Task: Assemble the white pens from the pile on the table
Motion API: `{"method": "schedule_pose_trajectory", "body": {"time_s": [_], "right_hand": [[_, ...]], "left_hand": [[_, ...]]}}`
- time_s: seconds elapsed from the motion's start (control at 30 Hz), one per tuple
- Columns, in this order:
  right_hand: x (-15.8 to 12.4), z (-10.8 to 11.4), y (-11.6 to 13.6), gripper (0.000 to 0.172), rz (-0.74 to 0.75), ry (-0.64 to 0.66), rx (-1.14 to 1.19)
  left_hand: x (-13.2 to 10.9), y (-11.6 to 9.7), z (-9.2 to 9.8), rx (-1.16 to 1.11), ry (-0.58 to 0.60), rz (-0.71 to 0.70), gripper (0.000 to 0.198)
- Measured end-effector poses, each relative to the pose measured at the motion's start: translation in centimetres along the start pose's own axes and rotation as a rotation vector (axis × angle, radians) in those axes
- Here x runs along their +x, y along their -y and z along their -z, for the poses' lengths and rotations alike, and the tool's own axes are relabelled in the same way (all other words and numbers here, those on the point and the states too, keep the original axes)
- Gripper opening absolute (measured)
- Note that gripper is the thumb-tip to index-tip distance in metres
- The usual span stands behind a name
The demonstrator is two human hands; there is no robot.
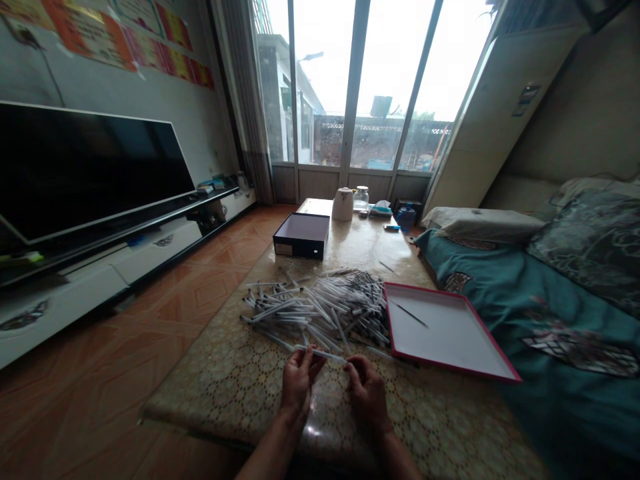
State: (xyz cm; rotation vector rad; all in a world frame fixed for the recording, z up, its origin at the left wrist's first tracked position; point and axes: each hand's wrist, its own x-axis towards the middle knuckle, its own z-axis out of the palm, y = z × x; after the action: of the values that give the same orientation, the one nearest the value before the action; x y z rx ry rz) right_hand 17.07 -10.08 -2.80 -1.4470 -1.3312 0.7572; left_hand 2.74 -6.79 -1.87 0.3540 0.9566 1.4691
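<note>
The left hand point(296, 385) and the right hand point(367, 393) are both above the near part of the desk point(235, 380), with a slim, whitish pen tube point(327, 356) stretched between them. The left grip pinches the tube near its left end, thumb against fingers. The right grip is pressed together at the tube's right end; the hold there is too small to make out in detail. The tube lies nearly level, its right end slightly nearer the person, just on the near side of a loose pile of pen tubes point(320, 307).

The pile spreads across the middle of the desk, many of its pieces white or clear, with dark tips at the left and thin dark sticks mixed in at the right. Right beside it is a shallow box lid point(465, 327) with a red rim and white inside; one thin dark pen refill point(413, 315) lies slantwise in it. Beyond the pile, toward the left edge, is an open dark box point(300, 249). Farther back stand a pale kettle point(343, 205), a glass jar point(361, 199) and a tissue pack point(381, 209).
</note>
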Motion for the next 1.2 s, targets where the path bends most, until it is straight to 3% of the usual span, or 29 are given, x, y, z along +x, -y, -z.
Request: {"method": "schedule_pose_trajectory", "body": {"time_s": [0.23, 0.4, 0.53, 0.63, 0.77, 0.87, 1.03, 1.2], "right_hand": [[0.1, 0.1, 0.4, 0.022, 0.068, 0.018, -0.066], [-0.2, 0.0, 0.9, 0.025, 0.038, -0.005, -0.091], [0.0, 0.4, 1.4, 0.026, 0.014, -0.058, -0.025], [0.8, 2.3, 1.8, 0.027, -0.007, -0.096, 0.003], [3.3, 6.4, 1.4, 0.032, -0.094, -0.183, 0.057], [5.9, 8.2, 0.3, 0.039, -0.159, -0.354, 0.025], [10.8, 7.0, -0.5, 0.045, -0.201, -0.590, -0.072], [14.6, 4.9, 0.4, 0.049, -0.206, -0.601, -0.043]], "left_hand": [[0.1, 0.1, 0.2, 0.046, 0.038, 0.000, 0.022], [0.0, 0.2, 0.1, 0.068, 0.038, 0.004, 0.020], [-0.1, -0.2, -0.2, 0.009, -0.021, 0.032, 0.010], [0.1, -1.4, -0.6, -0.066, -0.115, 0.068, 0.005], [1.4, -3.7, -1.6, -0.120, -0.166, -0.003, 0.008], [3.3, -4.2, -2.7, -0.110, -0.182, -0.055, 0.005], [7.0, -2.2, -6.0, 0.038, -0.155, -0.037, 0.010], [8.8, -1.2, -9.0, 0.110, -0.066, -0.045, 0.011]]}}
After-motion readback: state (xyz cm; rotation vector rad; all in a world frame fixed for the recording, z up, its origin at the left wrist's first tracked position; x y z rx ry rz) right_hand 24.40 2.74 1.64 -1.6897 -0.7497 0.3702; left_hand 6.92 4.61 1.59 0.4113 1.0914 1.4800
